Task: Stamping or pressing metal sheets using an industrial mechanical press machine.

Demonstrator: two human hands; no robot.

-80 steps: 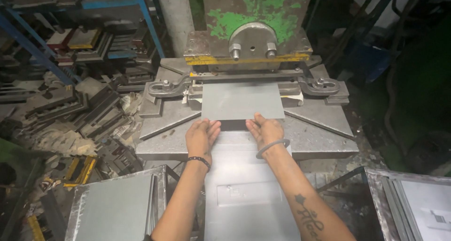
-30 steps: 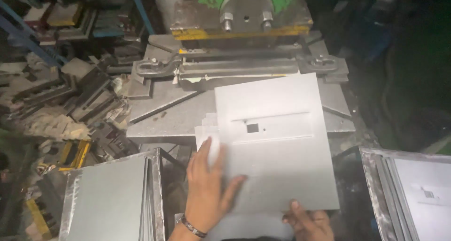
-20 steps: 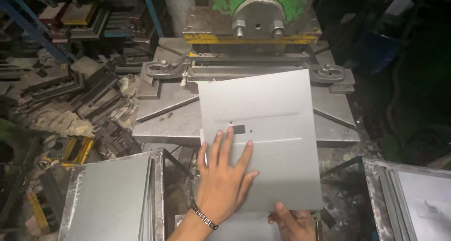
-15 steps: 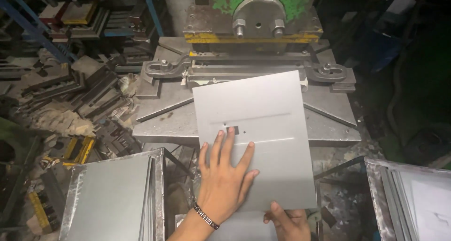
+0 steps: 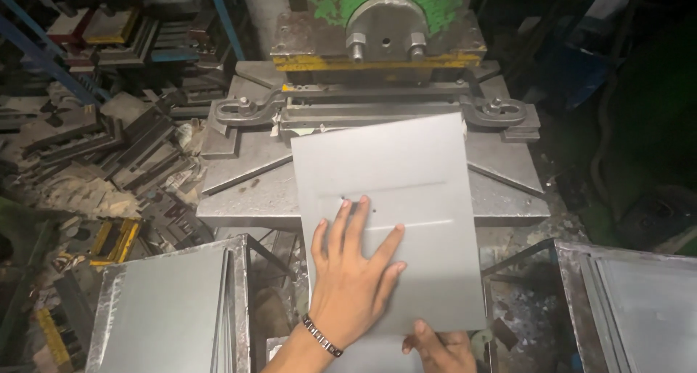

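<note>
left hand (image 5: 354, 278) lies open, flat on the sheet (image 5: 392, 199); right hand (image 5: 443, 347) pinches its near edge, far edge toward the press (image 5: 377, 46).

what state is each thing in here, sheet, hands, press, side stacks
sheet: flat on the press bed, slightly skewed
left hand: open, palm flat on the sheet
right hand: gripping the sheet's near edge
press: ram raised
left stack: sheets piled flat
right stack: sheets piled flat
</note>
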